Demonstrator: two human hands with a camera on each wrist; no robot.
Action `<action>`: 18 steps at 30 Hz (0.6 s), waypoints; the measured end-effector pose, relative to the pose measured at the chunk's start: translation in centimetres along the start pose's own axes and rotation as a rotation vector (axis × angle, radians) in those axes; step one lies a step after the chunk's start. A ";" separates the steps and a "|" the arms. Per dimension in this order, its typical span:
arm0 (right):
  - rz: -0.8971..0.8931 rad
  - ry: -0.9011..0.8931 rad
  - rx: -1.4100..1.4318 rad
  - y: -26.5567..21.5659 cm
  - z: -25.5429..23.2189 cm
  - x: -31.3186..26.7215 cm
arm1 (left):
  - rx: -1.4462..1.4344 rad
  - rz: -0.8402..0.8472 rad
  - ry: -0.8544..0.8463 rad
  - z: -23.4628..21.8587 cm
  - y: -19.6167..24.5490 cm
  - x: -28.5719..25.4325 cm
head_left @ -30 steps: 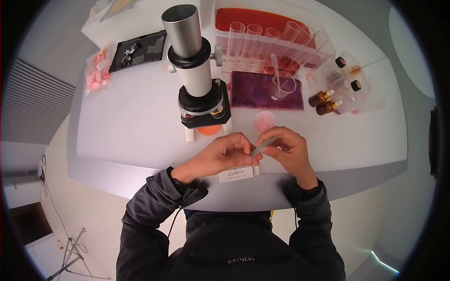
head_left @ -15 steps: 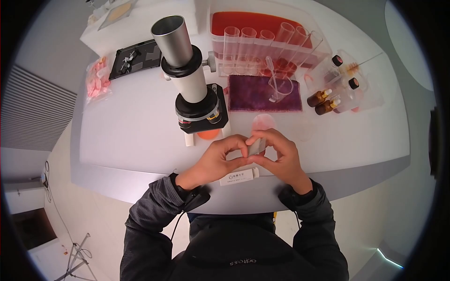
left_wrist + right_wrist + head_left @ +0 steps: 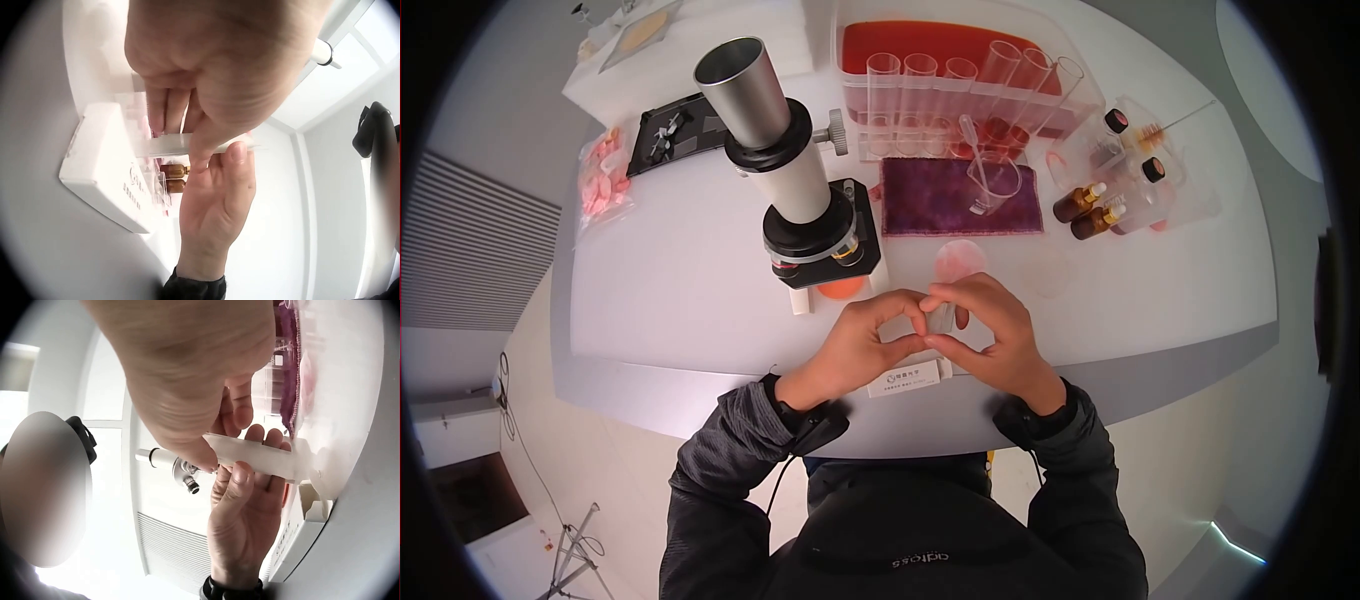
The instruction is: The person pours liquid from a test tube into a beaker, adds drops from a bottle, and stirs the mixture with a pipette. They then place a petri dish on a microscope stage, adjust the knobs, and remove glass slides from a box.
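Note:
Between both hands, over the front of the table, is a flat, whitish see-through pack of glass slides (image 3: 941,318). My left hand (image 3: 868,335) pinches one side of it between thumb and fingers. From the other side, the thumb and fingertips of my right hand (image 3: 1000,325) pinch it too. The right wrist view shows the pack as a long pale slab (image 3: 256,456) with clear film (image 3: 306,464) at its lower end. Just below the hands, a small white box with printed writing (image 3: 905,378) lies at the table edge; its end flap stands open in the right wrist view.
A microscope (image 3: 800,190) stands left of the hands, and a pink round dish (image 3: 960,260) lies just beyond them. Farther back are a purple cloth (image 3: 930,200) with a small beaker (image 3: 1000,185), test tubes (image 3: 920,100) and a red-filled tub (image 3: 837,60). Brown dropper bottles (image 3: 1078,203) stand right.
The pack has turned between my fingers, from a slanted edge-on slab to a more upright one with its face showing. Both hands have closed in around it, thumbs near each other.

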State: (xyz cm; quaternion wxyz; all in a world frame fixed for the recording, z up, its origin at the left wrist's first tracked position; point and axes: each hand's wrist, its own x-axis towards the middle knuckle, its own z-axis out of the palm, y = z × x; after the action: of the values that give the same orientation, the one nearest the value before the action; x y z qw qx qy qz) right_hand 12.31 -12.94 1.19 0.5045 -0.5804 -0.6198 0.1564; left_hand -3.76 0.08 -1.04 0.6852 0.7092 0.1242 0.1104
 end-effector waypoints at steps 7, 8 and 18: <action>0.023 -0.027 -0.024 0.2 0.1 0.0 | 0.028 -0.013 -0.001 0.0 -0.3 0.0; 0.029 -0.034 -0.030 0.3 0.1 0.0 | 0.036 -0.014 0.002 0.0 -0.4 0.0; 0.131 -0.062 -0.001 0.3 0.1 -0.2 | 0.165 0.107 0.051 0.2 -0.8 0.2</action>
State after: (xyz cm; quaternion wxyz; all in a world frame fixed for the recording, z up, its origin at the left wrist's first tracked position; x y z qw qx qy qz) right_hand 12.32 -13.01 0.81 0.4734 -0.6149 -0.5959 0.2067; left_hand -3.56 -0.01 -1.80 0.6141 0.7659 0.1121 0.1541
